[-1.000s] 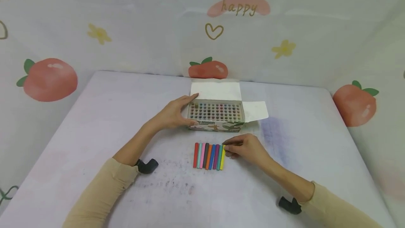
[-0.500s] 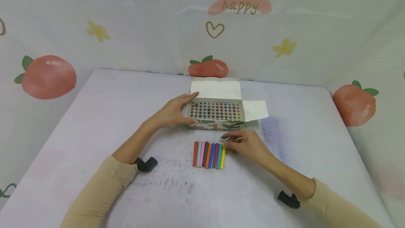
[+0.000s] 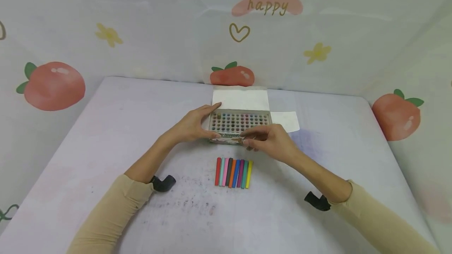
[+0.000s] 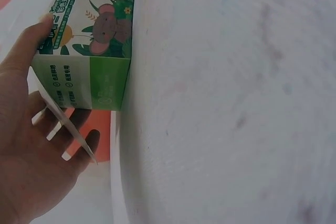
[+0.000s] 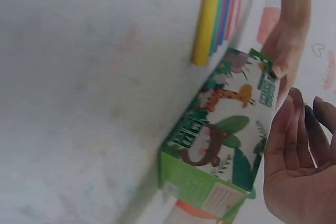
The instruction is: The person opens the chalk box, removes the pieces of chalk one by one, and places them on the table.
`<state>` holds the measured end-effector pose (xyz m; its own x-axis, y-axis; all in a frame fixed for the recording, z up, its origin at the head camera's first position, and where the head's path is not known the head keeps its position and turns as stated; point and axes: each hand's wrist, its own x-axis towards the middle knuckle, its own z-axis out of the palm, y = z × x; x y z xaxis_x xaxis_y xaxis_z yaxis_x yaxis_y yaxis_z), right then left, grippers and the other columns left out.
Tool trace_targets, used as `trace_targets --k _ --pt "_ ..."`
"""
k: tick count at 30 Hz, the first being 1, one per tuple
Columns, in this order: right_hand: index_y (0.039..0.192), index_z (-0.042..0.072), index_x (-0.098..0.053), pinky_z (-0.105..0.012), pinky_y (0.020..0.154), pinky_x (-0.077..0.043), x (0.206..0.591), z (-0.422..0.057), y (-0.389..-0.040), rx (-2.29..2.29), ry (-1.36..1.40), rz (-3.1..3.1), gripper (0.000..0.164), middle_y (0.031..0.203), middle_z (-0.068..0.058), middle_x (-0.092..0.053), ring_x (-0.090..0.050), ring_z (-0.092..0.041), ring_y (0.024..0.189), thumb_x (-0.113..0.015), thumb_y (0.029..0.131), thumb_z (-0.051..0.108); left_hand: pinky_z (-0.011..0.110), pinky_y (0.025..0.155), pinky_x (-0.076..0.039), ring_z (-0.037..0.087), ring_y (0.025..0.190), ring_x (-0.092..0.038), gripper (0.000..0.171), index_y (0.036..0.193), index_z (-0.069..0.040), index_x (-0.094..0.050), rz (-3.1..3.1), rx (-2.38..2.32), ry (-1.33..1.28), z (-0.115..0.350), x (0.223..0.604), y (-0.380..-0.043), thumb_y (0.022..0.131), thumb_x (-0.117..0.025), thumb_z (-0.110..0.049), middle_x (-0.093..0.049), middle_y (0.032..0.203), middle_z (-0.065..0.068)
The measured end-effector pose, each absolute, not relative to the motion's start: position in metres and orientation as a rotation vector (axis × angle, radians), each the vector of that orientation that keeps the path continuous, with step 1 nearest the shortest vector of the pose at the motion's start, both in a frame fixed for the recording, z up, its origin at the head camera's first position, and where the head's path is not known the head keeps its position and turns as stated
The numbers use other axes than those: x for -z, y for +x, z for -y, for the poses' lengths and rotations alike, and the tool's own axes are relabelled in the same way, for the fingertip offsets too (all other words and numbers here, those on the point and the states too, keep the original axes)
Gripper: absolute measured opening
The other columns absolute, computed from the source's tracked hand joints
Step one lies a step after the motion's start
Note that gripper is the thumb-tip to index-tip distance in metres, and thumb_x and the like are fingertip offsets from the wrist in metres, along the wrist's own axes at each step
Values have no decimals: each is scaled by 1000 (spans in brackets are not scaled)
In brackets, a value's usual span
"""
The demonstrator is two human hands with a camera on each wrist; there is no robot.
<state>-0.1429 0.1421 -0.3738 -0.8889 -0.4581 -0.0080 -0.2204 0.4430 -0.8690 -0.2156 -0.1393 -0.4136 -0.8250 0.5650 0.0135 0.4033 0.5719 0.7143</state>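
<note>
A printed cardboard chalk box [image 3: 228, 140] stands upright on the table, lid and side flap folded out. Coloured tips fill many holes of its tray [image 3: 240, 121]. My left hand [image 3: 190, 126] holds the box at its left end; in the left wrist view the thumb rests along the printed face, the other fingers behind a flap. Over the box's front right edge hovers my right hand [image 3: 272, 141]. In the right wrist view, its fingers [image 5: 294, 145] are bent loosely with no stick visible between them. Several coloured chalk sticks [image 3: 238, 173] lie side by side before the box, yellow rightmost.
The white table [image 3: 169, 222] bears smudges, including a purple patch [image 3: 306, 144] right of the box. A fruit-printed cloth [image 3: 169, 42] hangs behind the table's far edge. The box's side flap [image 3: 286, 122] sticks out to the right.
My right hand has left the yellow chalk stick at the row's right end and moved up and away to the box front. The left hand stays at the box.
</note>
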Motion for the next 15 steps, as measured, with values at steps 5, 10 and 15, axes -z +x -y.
trace_targets --k 5,10,15 --pt "111 5 -75 -35 68 -57 368 -135 -154 1448 -646 -2462 21 97 -4 -74 -70 -28 80 -73 91 12 51 107 -36 26 128 -46 100 158 -23 -29 -2587 -1099 814 140 414 -216 77 -87 -36 -46 145 9" --pt "110 6 -75 -35 71 -57 366 -129 -164 1479 -686 -2441 20 99 -5 -74 -71 -27 80 -73 91 12 49 102 -39 24 117 -49 100 158 -22 -30 -2581 -1114 814 140 414 -216 76 -87 -35 -49 141 8" --pt "112 9 -75 -34 76 -55 365 -124 -173 1458 -677 -2479 22 103 -3 -74 -70 -20 86 -73 91 14 46 97 -40 24 111 -49 99 157 -22 -32 -2583 -1117 808 140 414 -216 76 -87 -34 -50 140 8"
